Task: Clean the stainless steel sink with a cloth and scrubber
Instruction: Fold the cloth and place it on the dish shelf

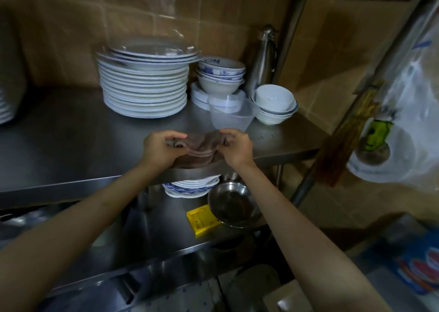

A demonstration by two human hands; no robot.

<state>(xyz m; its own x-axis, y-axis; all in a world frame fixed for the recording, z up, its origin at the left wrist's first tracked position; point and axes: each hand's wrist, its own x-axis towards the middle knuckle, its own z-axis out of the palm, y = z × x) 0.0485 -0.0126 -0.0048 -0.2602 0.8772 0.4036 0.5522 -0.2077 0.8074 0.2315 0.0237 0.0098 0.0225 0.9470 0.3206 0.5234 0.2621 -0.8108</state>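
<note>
I'm looking at a dim tiled corner with a steel shelf (pixel 71 131) running across the view and a lower shelf (pixel 166 235) beneath it. On the upper one, a tall plate stack (pixel 145 93) stands against the wall, with a glass lid (pixel 164 48) on top. Just right of it sit stacked bowls (pixel 219 74), clear tubs (pixel 231 114), more bowls (pixel 274 104) and a steel flask (pixel 263 60) in the corner. Both my hands are at the shelf's front edge, holding the brownish cloth (pixel 198 151) between them: my left hand (pixel 160 149) pinches its left end, thumb on top and fingers curled under, and my right hand (pixel 236 146) pinches the right end the same way. The cloth sags in folds between them, its lower part touching the shelf edge. On the lower shelf I see patterned plates (pixel 190 187), a steel pan (pixel 232 204) and a yellow piece (pixel 202 219) just beside the pan. A plastic bag (pixel 403 112) hangs at right. I cannot see the sink or a scrubber clearly.
</note>
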